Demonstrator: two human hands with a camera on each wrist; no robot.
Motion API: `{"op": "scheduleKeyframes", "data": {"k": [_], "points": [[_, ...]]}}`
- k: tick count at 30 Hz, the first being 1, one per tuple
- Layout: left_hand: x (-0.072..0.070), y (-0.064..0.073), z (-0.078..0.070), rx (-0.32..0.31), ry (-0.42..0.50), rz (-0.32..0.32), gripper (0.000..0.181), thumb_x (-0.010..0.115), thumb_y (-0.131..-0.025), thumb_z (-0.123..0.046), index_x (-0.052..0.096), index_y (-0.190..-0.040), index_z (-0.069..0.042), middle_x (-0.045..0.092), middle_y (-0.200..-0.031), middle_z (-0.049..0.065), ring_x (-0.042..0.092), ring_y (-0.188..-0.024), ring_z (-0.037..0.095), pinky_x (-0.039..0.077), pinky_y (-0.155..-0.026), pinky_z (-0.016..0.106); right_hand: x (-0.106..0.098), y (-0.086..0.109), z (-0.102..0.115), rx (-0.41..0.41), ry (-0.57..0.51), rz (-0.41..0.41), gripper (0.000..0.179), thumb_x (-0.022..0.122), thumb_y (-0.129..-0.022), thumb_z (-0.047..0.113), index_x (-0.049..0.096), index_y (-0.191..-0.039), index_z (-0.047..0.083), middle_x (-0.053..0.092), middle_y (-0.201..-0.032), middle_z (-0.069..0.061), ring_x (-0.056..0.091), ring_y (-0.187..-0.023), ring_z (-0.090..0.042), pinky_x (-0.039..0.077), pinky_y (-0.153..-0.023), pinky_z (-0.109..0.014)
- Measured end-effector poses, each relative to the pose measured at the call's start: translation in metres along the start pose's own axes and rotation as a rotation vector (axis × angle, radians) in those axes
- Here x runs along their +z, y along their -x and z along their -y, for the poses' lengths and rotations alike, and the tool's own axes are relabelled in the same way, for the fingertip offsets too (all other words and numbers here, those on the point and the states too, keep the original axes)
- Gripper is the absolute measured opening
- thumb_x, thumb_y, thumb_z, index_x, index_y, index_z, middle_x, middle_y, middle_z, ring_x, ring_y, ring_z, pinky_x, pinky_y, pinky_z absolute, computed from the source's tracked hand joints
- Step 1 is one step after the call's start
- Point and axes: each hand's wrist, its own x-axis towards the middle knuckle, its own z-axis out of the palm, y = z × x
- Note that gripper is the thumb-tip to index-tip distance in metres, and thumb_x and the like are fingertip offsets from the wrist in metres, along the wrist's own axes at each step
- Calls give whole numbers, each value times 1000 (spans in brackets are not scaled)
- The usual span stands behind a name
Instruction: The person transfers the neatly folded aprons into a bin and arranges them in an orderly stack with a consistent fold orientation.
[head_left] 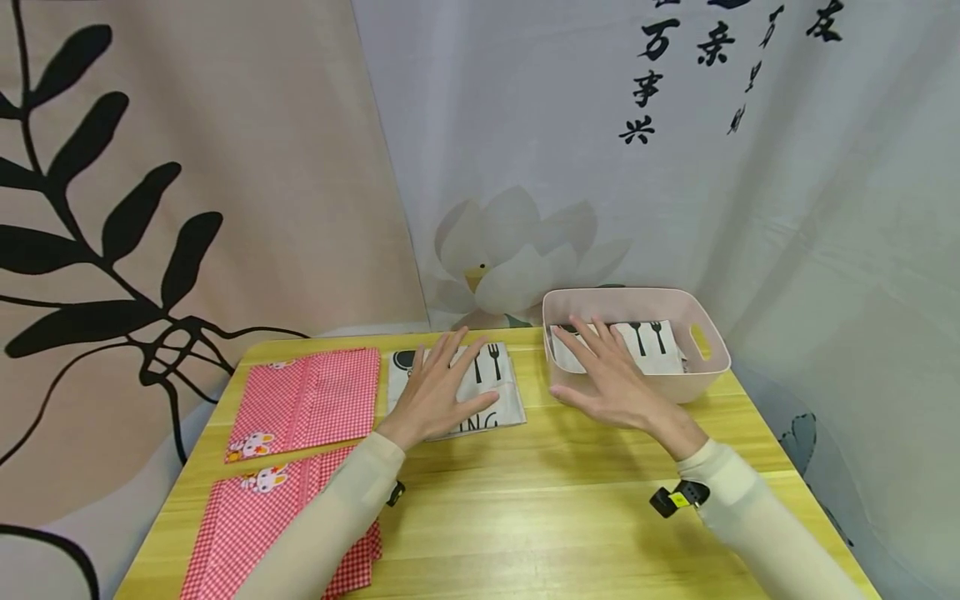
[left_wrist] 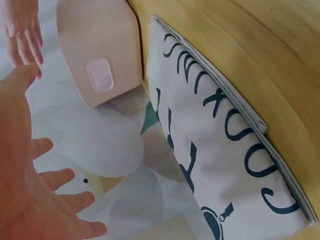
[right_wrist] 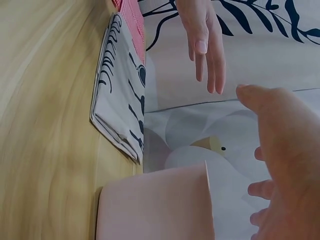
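My left hand (head_left: 440,393), fingers spread, hovers above a folded white cloth (head_left: 504,406) printed with dark cutlery and lettering. In the left wrist view the folded cloth (left_wrist: 200,130) lies apart from that hand. My right hand (head_left: 611,379) is held with spread fingers at the near left side of a pink plastic basket (head_left: 708,375); the right wrist view shows a gap between hand and basket (right_wrist: 155,205). Inside the basket lies another white cloth (head_left: 656,346) with fork prints, partly hidden by the right hand. Neither hand holds anything.
Two folded red checked cloths with rabbit prints lie on the left of the wooden table (head_left: 525,517), a farther one (head_left: 315,396) and a nearer one (head_left: 255,508). My left sleeve covers part of the nearer one. A printed curtain (head_left: 525,150) hangs behind the table.
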Motion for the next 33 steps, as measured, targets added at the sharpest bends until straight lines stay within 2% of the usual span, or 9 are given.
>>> {"op": "scheduleKeyframes", "data": {"k": [6, 12, 18, 28, 33], "points": [[-1, 5, 6, -7, 0, -8, 94, 61, -105, -76, 23, -182, -36, 14, -193, 5, 14, -179, 42, 7, -142, 76, 4, -1, 3, 0, -2, 18, 95, 74, -104, 53, 27, -181, 24, 15, -191, -16, 3, -177, -51, 2, -142, -77], [-2, 11, 11, -3, 13, -21, 95, 62, -105, -75, 22, -182, -36, 14, -193, 7, 16, -178, 43, 8, -141, 78, 8, -3, 6, -24, -9, 20, 94, 74, -104, 54, 32, -180, 20, 17, -191, -17, 5, -177, -53, 2, -142, -77], [-3, 18, 18, -22, 5, -26, 96, 64, -105, -74, 25, -182, -33, 15, -192, 9, 17, -178, 45, 9, -141, 79, 12, -4, 10, -45, 8, 37, 95, 73, -104, 56, 30, -181, 22, 17, -191, -14, 5, -178, -50, 3, -142, -76], [-2, 28, 29, -66, 6, -30, 95, 69, -104, -70, 27, -181, -34, 17, -192, 8, 19, -177, 47, 7, -140, 80, 18, -7, 15, -63, 25, 72, 95, 71, -105, 61, 29, -181, 23, 13, -192, -13, 3, -179, -47, 1, -143, -74], [-2, 33, 35, -87, 9, -27, 95, 70, -104, -68, 30, -181, -29, 17, -192, 10, 17, -177, 47, 3, -141, 77, 22, -9, 18, -72, 21, 76, 94, 70, -105, 61, 29, -181, 23, 11, -192, -12, 3, -179, -46, 1, -144, -73]]}}
